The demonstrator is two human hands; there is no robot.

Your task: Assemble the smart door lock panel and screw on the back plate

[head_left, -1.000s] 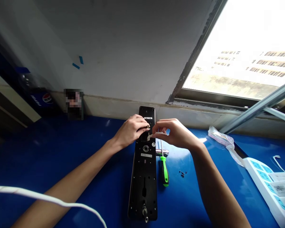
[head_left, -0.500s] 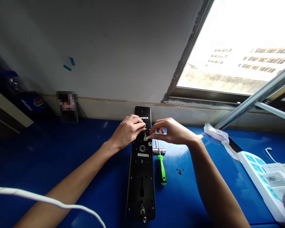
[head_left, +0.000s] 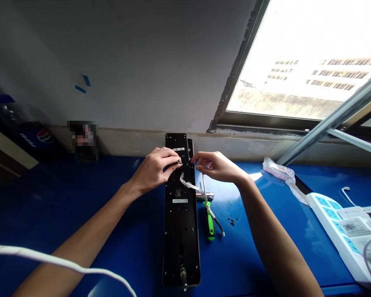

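A long black metal panel (head_left: 181,222), like a door lock's back plate, lies lengthwise in front of me, a metal spindle (head_left: 183,277) at its near end. My left hand (head_left: 157,167) is closed over its upper half, thumb and forefinger pinching a small metal post (head_left: 179,161). Along the upper right edge shows a second black part (head_left: 190,150), partly under the panel. My right hand (head_left: 216,166) is beside that edge, fingertips at it, thumb and forefinger slightly apart. A white-wrapped cable (head_left: 194,187) runs from the panel over a green-and-black screwdriver (head_left: 209,225) to a small plug.
Several small dark screws (head_left: 233,221) lie right of the screwdriver. A metal cylinder (head_left: 205,196) is beside the panel. Farther right are a plastic packet (head_left: 278,170) and a white power strip (head_left: 336,231) with adapters. A cola bottle (head_left: 34,134) stands at the far left; a white cable (head_left: 64,260) crosses the foreground.
My right hand has let go of the white-wrapped cable, which now hangs across the screwdriver. The panel has tilted and shifted left at its far end, exposing the part beneath. My left hand keeps its pinch.
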